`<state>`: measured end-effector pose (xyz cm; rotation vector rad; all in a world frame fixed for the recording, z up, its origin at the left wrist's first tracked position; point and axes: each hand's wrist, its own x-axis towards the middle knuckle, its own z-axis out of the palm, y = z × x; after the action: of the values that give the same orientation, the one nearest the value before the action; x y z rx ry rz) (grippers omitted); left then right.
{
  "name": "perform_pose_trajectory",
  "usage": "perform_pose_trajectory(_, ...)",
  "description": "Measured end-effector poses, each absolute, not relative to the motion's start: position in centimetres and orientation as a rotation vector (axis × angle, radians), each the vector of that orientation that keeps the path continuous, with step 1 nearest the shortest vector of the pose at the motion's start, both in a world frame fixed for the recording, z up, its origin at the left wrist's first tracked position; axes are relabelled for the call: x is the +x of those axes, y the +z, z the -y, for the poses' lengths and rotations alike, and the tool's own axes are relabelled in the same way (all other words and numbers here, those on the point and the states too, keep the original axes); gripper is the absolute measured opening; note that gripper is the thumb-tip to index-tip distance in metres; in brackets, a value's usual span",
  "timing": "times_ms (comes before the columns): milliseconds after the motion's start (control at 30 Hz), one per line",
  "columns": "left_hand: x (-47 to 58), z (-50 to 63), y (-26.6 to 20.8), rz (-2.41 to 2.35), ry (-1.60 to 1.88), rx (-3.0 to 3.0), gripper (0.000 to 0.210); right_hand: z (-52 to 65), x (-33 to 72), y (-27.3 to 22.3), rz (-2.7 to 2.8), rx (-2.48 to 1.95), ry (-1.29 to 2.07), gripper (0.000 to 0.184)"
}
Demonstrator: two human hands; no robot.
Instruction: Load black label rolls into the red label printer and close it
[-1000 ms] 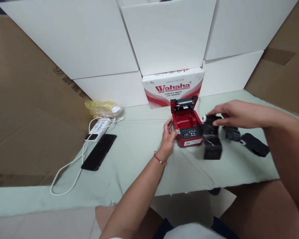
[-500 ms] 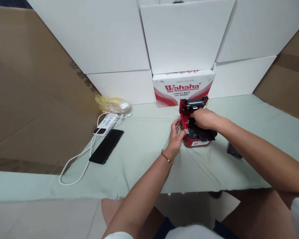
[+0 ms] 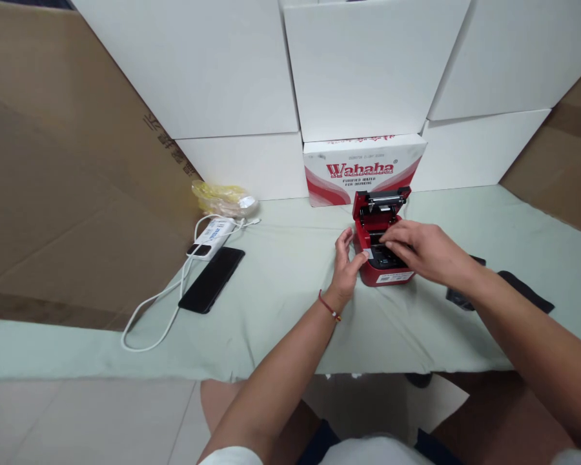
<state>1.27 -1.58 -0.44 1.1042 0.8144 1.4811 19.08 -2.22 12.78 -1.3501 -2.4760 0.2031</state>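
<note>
A red and black label printer (image 3: 394, 278) stands on the table with its lid (image 3: 381, 201) tipped up and back, its dark inside showing. My left hand (image 3: 345, 266) steadies the printer from the left, fingers along its side and thumb at the front left corner. Over the open compartment is my right hand (image 3: 419, 248), its thumb and fingers pinched together near the roller. Whatever the fingertips may hold is too small to make out. Right of the printer, partly behind my right forearm, lie a black flat piece (image 3: 527, 290) and a dark crumpled item (image 3: 459, 299).
A Wahaha carton (image 3: 365, 171) stands behind the printer, against white boxes. To the left are a black phone (image 3: 212, 281), a white power bank (image 3: 214, 236) with a white cable (image 3: 150, 349), and a yellowish plastic bag (image 3: 225, 199). Brown cardboard (image 3: 77, 174) walls the left side.
The black flat piece that hung over the printer's front under my right hand now lies on the table to the right. My right hand has shifted slightly right; the view moved slightly.
</note>
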Motion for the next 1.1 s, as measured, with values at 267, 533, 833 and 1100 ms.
perform_pose_trajectory(267, 1.2, 1.4, -0.4, -0.842, 1.478, 1.134, 0.056, 8.8, 19.6, 9.0, 2.386, -1.190, -0.140, 0.035)
perform_pose_trajectory(533, 0.5, 2.1, 0.0, -0.947, 1.501, 1.099, 0.054, 9.0, 18.8, 7.9, 2.346, -1.215, -0.132, 0.037)
perform_pose_trajectory(833, -0.4, -5.8, 7.6, -1.026, 1.566, 1.333, 0.048, 9.7, 19.4, 6.8, 2.247, -1.114, -0.174, 0.037)
perform_pose_trajectory(1100, -0.2, -1.2, 8.1, -1.127, 1.440, 1.871, 0.051, 9.6, 19.5, 6.1, 2.222, -1.107, -0.223, 0.037)
